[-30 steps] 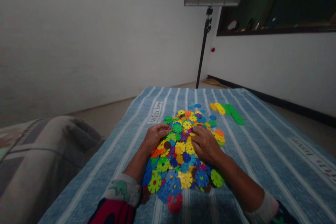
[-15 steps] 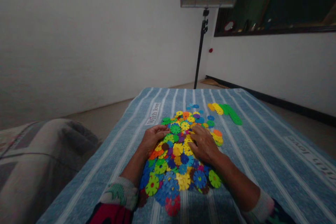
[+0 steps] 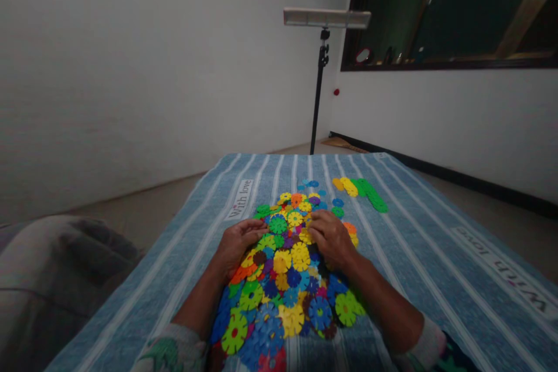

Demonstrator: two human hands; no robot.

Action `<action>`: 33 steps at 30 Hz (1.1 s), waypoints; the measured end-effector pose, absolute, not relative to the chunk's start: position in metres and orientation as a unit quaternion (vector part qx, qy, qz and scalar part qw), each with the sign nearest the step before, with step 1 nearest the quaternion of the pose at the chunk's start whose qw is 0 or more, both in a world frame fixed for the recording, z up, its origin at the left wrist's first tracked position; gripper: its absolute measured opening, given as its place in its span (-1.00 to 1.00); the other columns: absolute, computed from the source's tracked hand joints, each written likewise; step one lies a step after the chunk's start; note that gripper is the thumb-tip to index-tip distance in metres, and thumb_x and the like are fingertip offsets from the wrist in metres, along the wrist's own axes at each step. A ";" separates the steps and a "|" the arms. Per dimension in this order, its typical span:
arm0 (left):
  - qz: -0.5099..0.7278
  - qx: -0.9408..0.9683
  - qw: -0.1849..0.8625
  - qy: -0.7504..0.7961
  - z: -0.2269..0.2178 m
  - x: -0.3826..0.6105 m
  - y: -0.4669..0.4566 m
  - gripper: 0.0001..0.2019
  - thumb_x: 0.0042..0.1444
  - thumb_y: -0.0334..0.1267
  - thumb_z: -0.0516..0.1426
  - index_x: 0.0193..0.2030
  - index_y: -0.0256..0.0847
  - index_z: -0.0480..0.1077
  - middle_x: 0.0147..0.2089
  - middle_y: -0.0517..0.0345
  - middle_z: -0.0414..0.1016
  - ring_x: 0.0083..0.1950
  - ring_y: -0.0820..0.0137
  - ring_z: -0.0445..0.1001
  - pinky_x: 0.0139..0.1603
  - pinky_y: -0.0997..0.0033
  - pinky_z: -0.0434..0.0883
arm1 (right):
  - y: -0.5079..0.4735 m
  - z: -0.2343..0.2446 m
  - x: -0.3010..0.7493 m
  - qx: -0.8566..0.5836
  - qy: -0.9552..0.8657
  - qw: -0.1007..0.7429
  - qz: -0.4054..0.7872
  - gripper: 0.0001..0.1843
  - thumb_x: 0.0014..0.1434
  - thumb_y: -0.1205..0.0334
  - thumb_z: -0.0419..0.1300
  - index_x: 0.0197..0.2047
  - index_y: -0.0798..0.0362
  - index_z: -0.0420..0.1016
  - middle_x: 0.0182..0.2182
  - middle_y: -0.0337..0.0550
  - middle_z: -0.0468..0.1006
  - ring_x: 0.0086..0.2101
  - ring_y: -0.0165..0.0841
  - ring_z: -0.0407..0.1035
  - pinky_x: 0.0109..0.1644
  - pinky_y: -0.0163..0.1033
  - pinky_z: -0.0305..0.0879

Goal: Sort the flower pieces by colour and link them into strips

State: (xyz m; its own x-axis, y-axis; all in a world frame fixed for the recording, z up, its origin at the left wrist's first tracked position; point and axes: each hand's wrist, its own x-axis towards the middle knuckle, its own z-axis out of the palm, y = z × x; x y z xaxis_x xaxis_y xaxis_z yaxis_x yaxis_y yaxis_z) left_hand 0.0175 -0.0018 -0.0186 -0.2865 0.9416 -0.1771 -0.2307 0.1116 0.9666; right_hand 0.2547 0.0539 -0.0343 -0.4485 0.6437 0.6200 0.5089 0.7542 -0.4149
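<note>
Pile of multicoloured, notched, flower-shaped plastic discs (image 3: pixel 282 260) on blue-and-white striped cloth (image 3: pixel 414 256), between left hand (image 3: pixel 238 243) and right hand (image 3: pixel 333 240), both touching it. Fingers curled; cannot tell whether either grips a disc.

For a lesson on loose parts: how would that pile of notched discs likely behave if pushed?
The pile would probably spread, since its discs merely overlap in places. Lying mostly flat, they seem unlikely to roll; being notched, some might snag.
</note>
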 end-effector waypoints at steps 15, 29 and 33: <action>0.575 0.309 0.500 0.570 -0.016 0.016 -0.003 -0.67 -0.35 -0.32 0.40 -0.34 -0.27 0.53 -0.26 0.04 0.66 -0.23 0.28 0.60 -0.19 0.41 0.49 | 0.238 -0.018 0.333 -0.538 -0.823 0.180 0.007 -0.75 0.20 0.33 0.10 -0.24 0.11 0.62 -0.21 0.00 0.56 -0.18 -0.26 0.42 -0.14 -0.27 0.23; 0.565 0.304 0.508 0.575 -0.021 0.013 -0.002 -0.70 -0.27 -0.32 0.39 -0.31 -0.24 0.52 -0.26 0.06 0.66 -0.24 0.33 0.61 -0.22 0.46 0.49 | 0.269 -0.024 0.330 -0.513 -0.851 0.115 0.016 -0.80 0.04 0.40 0.13 -0.50 0.11 0.57 -0.35 0.02 0.56 -0.30 -0.23 0.43 -0.31 -0.28 0.15; 0.568 0.306 0.508 0.571 -0.020 0.013 -0.002 -0.68 -0.31 -0.30 0.40 -0.33 -0.25 0.53 -0.30 0.05 0.66 -0.23 0.29 0.61 -0.20 0.43 0.50 | 0.265 -0.022 0.331 -0.522 -0.841 0.145 0.008 -0.82 0.07 0.38 0.14 -0.41 0.10 0.59 -0.27 0.04 0.58 -0.21 -0.18 0.43 -0.24 -0.25 0.19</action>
